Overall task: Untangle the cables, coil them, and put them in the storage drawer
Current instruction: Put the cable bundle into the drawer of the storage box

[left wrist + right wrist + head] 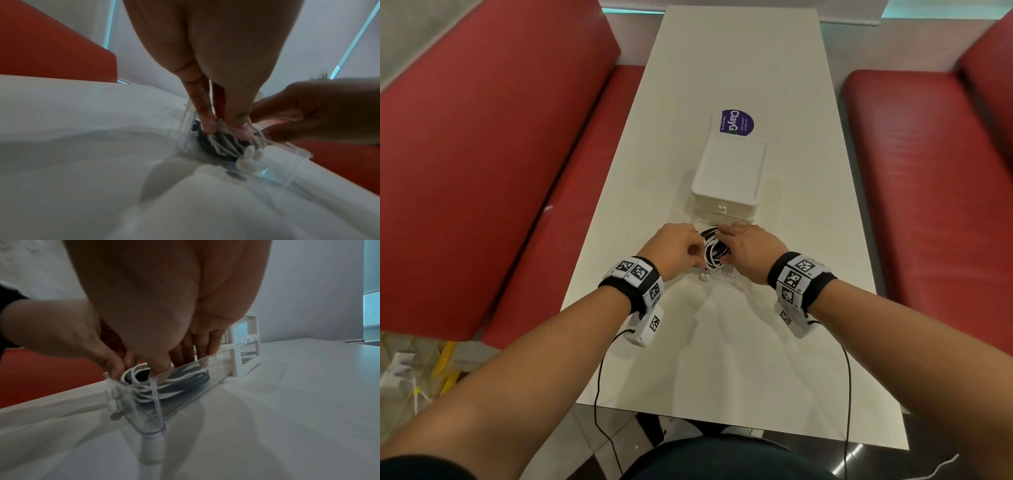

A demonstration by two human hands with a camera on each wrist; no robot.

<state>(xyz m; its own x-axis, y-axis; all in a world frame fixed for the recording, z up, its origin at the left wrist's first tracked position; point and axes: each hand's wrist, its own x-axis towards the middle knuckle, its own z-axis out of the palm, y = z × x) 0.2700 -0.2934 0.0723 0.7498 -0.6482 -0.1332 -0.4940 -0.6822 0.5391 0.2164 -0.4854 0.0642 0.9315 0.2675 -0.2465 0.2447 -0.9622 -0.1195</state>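
Note:
A black cable and a white cable lie coiled together (714, 251) inside a clear plastic drawer (724, 278). The drawer is pulled out toward me from a small white storage unit (727, 174). My left hand (700, 257) reaches into the drawer's left side and pinches loops of the white cable (218, 147). My right hand (722, 236) lies over the coil with straight fingers (162, 369) pressing the cables (180, 381) down. A white knob (248, 157) sticks out of the drawer front (144, 415). The coil's middle is hidden under both hands.
The long white table (722, 359) runs away from me between red padded benches (482, 154) (928, 188). A purple sticker (736, 121) sits behind the storage unit. Thin black wires hang from my wrist cameras over the table's near edge.

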